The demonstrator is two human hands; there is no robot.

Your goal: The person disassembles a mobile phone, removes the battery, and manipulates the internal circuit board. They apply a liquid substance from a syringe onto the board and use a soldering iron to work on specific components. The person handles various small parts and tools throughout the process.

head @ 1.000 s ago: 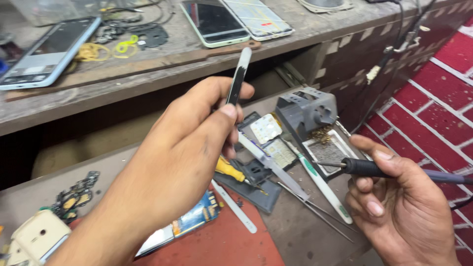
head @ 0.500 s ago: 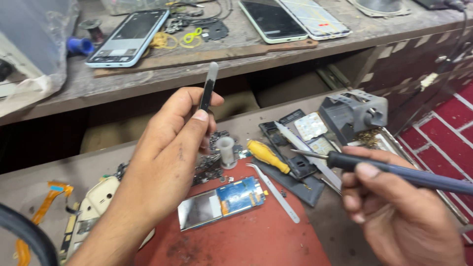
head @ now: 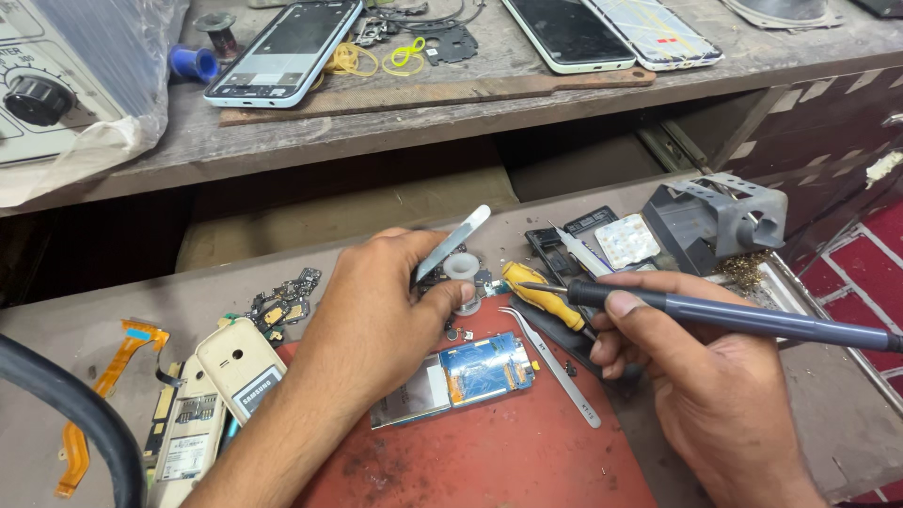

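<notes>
Now the right hand (head: 715, 395) grips a soldering iron (head: 734, 318) (tip leftward, lying near-level); left hand (head: 376, 325) pinches a spudger (head: 453, 243).

Three phones (head: 282, 52) are laid on the upper shelf beside yellow wire loops (head: 376, 58). On the lower bench, a yellow screwdriver (head: 541, 293), tweezers (head: 555, 365), an orange flex cable (head: 89, 404) and a grey iron stand (head: 720, 221) are seen.

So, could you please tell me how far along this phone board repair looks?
Done: the circuit board lies bare on the red mat. In hand: the left hand holds tweezers, the right hand a soldering iron. Left: the cream casing lies apart, unassembled.
</notes>
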